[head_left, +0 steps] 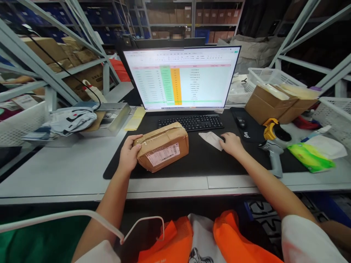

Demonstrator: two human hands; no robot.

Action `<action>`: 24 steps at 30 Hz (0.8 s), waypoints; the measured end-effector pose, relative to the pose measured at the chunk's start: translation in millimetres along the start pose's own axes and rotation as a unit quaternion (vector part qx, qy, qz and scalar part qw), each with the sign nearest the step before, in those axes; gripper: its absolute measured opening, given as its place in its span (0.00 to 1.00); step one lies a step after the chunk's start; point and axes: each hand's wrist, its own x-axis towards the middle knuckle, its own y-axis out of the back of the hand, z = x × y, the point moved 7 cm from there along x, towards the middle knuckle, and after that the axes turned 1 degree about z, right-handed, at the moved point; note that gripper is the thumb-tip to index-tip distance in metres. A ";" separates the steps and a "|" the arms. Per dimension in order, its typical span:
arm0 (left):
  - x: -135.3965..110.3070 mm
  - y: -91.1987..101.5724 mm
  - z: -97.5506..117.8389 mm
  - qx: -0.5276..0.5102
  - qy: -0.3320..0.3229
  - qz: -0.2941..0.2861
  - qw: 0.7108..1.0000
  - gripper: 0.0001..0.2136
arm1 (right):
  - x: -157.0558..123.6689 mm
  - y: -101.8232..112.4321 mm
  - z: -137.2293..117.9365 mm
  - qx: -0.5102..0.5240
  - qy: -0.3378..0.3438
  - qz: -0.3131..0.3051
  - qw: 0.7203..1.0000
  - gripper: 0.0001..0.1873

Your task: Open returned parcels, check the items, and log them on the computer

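Observation:
My left hand grips the left end of a brown cardboard box, thumb on top and fingers behind. The box is sealed with clear tape, tilted on the black desk mat, and has a white barcode label on the side facing me. To the right, my right hand is closed by a crumpled white piece of paper or tissue. A small dark tip shows at its fingers; what it belongs to is hidden.
A monitor showing a spreadsheet stands behind a black keyboard. On the right are a mouse, a barcode scanner, a tape dispenser, a green packet and open cartons. Bagged goods lie left.

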 end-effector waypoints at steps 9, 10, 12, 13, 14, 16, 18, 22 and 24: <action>-31.5 13.5 -13.5 -0.013 0.029 0.048 0.998 0.21 | 80.8 -27.9 -84.2 0.046 0.056 0.079 0.994 0.25; -36.3 17.0 -11.1 -0.001 0.027 0.052 0.998 0.22 | 86.3 -30.0 -86.9 0.047 0.059 0.075 0.994 0.24; -42.9 21.3 -6.0 0.018 0.017 0.054 0.998 0.22 | 91.1 -29.6 -87.6 0.041 0.067 0.065 0.995 0.24; -44.6 22.4 -4.6 0.021 0.013 0.053 0.998 0.22 | 89.9 -25.4 -84.4 0.037 0.069 0.071 0.994 0.24; -45.3 23.3 -4.3 0.018 0.012 0.053 0.998 0.22 | 86.0 -18.8 -78.6 0.031 0.067 0.083 0.994 0.25; -44.2 24.2 -7.2 0.001 0.021 0.055 0.998 0.23 | 71.0 -4.3 -58.2 0.014 0.049 0.099 0.994 0.25; -40.9 22.4 -11.6 -0.023 0.040 0.057 0.997 0.23 | 48.6 3.0 -27.1 -0.025 -0.007 0.067 0.997 0.25; -30.7 3.0 -4.9 -0.078 0.057 0.036 0.995 0.20 | -4.5 -5.9 27.0 -0.112 -0.105 -0.072 0.986 0.28; -23.4 -9.1 8.2 -0.081 0.045 0.022 0.995 0.18 | -22.1 -12.8 36.8 -0.099 -0.108 -0.104 0.984 0.25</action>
